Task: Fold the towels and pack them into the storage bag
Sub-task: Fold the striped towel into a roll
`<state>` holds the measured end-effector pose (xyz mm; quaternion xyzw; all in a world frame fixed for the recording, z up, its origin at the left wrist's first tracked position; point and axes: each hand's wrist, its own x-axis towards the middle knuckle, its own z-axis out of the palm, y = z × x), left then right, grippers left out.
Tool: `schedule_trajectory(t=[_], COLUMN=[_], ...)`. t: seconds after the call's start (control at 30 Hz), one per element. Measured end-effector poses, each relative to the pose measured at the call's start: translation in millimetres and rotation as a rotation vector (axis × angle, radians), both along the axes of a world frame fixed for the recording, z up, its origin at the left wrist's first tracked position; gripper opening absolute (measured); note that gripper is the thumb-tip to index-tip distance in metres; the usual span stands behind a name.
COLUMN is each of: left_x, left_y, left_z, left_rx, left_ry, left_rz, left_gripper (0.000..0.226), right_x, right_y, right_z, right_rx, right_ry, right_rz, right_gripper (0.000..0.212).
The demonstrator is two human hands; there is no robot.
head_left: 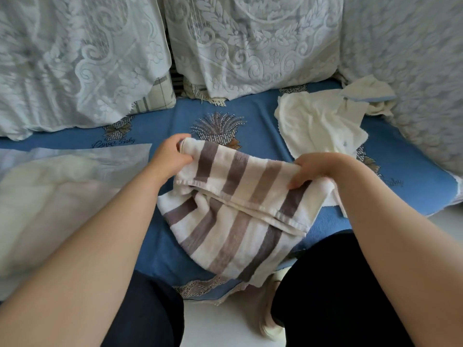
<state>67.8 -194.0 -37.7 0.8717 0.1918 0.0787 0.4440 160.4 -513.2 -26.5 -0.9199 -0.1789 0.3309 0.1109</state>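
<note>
A white towel with brown stripes (233, 211) lies half folded on the blue sofa seat (253, 113), its lower part hanging over the front edge. My left hand (170, 156) grips the towel's far left corner. My right hand (313, 169) pinches the far right edge of the folded layer. A translucent storage bag (62, 186) lies flat at the left with a pale towel inside it. A heap of cream towels (323, 121) sits at the back right.
Cushions under white lace covers (245, 43) line the sofa's back and right side. My knees in dark trousers are pressed near the seat's front edge. A white floor shows below.
</note>
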Motion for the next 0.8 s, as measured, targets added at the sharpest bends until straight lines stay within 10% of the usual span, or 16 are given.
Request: schedule_trajectory(t=[0.13,0.43,0.6,0.8], left_x=[11.2,17.9,4.8,-21.2], left_y=[-6.0,-4.6,4.7,16.1], left_z=[10.8,-1.8,-3.7,-6.4], left_rx=[0.133,-0.391,-0.904,-0.973], left_ry=[-0.157,-0.241,-0.136,0.06], left_rz=[0.165,0.112,0.095,0.27], left_gripper=[0.021,0.023,0.029,0.029], right_x=[12.1,4.3,-24.6,-73.3], right_y=[-4.2,-13.7,-7.3,-37.8], right_z=[-4.1,-9.4,8.9,20.2], right_rx=[0.35,0.445,0.929,0.827], right_ry=[-0.441,-0.765,-0.426,0.037], right_rz=[-0.479,-0.755,-0.79,-0.397], right_gripper=[0.031,0.024,0.018,0.017])
